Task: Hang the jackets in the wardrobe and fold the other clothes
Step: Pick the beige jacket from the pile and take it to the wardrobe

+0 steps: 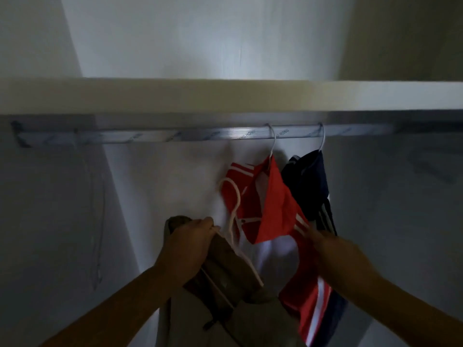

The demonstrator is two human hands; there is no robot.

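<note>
Left grip (186, 246): the person's left hand, fingers curled round the neck of the white hanger (238, 199) and the collar cloth of the olive jacket (240, 304), pinching both together.
Right grip (317, 236): the right hand, out against the striped sleeve of the red jacket (273, 209). It is blurred, so I cannot tell whether the fingers are spread or pinching cloth.
Olive jacket: hangs from the left grip, low in the view, below the rail (150, 136) and just left of the red jacket.
Hanger hook: rises above and to the right of the left grip, close to the red jacket's collar.
Rail: its long axis runs left to right under the shelf (225, 96), well above both grips.
Already hung: the red jacket and the navy jacket (310, 186), each on its own hanger, right of the middle.
Bare rail: the stretch left of the red jacket's hanger, almost straight above the left grip.
Deciding relation: the rail lies up from the hook, so the lift probably falls to the left grip, which is the nearer one.
Likely snag: the hook catching in the red jacket beside it.
</note>
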